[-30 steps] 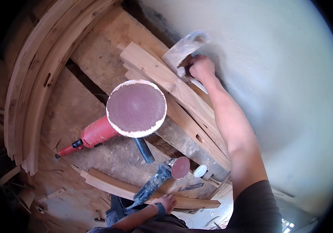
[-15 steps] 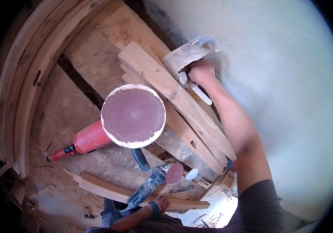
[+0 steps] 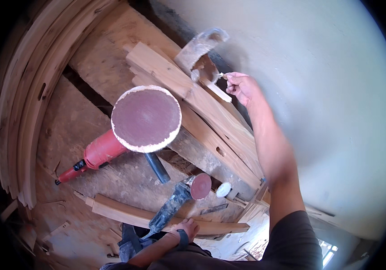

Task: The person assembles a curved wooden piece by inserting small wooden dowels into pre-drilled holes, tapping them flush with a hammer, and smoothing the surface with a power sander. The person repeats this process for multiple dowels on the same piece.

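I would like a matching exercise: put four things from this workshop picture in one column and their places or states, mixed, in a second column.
1. red disc sander
2. small grey grinder
3. curved wooden piece
4. right hand

a. raised near the pale wall
b. under the left hand
c. lying disc-up on the bench
d. beside a white disc

Pairs: 1-c, 2-d, 3-b, 4-a

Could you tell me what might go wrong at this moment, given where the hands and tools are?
The right hand reaches far out, pinching a small piece beside the plastic container perched on stacked planks; a nudge could tip it. The red disc sander lies disc-up on the bench and might get brushed. The left hand rests on a curved wooden strip next to a small grinder, which could slide.
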A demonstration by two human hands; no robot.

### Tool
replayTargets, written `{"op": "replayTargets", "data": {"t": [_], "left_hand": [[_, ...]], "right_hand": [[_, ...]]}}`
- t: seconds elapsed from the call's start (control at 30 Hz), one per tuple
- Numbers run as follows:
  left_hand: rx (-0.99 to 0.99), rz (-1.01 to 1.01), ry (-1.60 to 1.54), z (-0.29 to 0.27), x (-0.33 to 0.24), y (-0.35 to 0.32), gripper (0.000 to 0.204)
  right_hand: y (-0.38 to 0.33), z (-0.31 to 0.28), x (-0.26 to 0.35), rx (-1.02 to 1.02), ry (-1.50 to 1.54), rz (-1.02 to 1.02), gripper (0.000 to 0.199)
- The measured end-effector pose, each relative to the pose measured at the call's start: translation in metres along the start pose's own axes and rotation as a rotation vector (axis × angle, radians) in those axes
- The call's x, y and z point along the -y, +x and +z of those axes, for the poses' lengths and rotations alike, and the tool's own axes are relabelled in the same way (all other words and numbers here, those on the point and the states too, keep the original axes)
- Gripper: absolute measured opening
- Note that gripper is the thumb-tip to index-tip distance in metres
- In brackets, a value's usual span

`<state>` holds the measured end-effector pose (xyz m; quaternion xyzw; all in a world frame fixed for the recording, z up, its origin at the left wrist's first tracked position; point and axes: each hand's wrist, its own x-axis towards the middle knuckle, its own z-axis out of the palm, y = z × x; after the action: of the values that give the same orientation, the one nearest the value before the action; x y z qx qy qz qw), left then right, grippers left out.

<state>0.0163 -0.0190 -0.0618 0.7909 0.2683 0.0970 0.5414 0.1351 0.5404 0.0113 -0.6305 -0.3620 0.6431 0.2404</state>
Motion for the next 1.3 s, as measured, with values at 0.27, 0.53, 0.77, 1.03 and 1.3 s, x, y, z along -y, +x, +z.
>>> {"op": "replayTargets", "data": {"t": [0.27, 0.53, 0.77, 1.03, 1.3], "left_hand": [[-0.122, 0.015, 0.221, 0.009, -0.007, -0.002, 0.025], [-0.427, 0.052, 0.356, 0.027, -0.01, 0.018, 0.007], [-0.373, 0.078, 0.664, 0.037, -0.009, 0.025, 0.014], [-0.351, 0.006, 0.802, 0.044, -0.001, 0.025, 0.02], [-0.331, 0.007, 0.847, 0.043, 0.004, 0.023, 0.019]], "right_hand": [[-0.196, -0.048, -0.068, 0.192, 0.571, -0.245, 0.014], [-0.505, -0.122, -0.343, -0.5, 0.742, -0.231, 0.017], [-0.626, -0.094, -0.525, -1.121, 0.71, 0.106, 0.011], [-0.578, -0.105, -0.562, -1.278, 0.66, 0.058, 0.016], [-0.555, -0.107, -0.567, -1.39, 0.368, 0.089, 0.021]]}}
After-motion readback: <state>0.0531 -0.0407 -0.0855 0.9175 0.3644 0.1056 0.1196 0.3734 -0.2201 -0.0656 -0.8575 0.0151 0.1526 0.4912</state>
